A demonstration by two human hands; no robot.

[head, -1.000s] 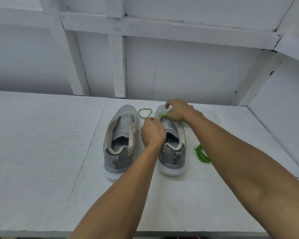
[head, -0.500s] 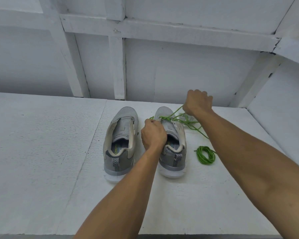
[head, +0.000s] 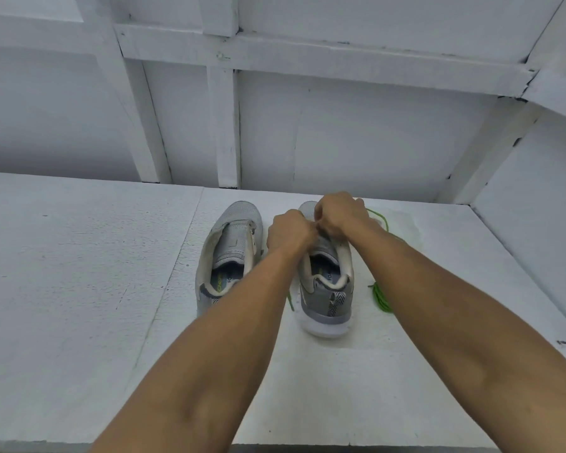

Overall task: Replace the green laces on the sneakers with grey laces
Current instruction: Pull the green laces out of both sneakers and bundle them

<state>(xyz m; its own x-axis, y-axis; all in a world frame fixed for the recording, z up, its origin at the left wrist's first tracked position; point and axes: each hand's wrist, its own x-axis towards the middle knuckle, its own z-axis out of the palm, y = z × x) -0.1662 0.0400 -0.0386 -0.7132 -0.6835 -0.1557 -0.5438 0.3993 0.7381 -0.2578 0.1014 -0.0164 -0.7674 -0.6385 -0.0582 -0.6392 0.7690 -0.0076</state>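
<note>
On the white counter (head: 79, 289) two grey sneakers stand side by side, heels toward the person. The left sneaker (head: 232, 243) shows no lace at all. Both hands work over the front of the right sneaker (head: 329, 289), pressed together knuckle to knuckle above its tongue.

The right hand (head: 339, 217) is curled, and a loop of green lace (head: 382, 218) runs out from behind it onto the counter, so it probably pinches that lace. The left hand (head: 290, 233) is curled too, but its fingertips are hidden. Whether it holds lace or the shoe's edge cannot be told. A loose green end (head: 290, 300) lies between the two sneakers, under the left forearm. A green coil (head: 381, 299) lies just beside the right sneaker, on its outer side. It is likely the lace already taken from the left one.

The step in hand looks like unthreading the green lace from the right sneaker's lower eyelets. This is still the stripping half of the job. No grey laces are in view.

The next move calls for a pull on the strand to draw it clear of the next eyelet, with the other hand steadying the shoe so it does not slide. Tugging a doubled length could jam it, so one strand at a time would suit.
</note>
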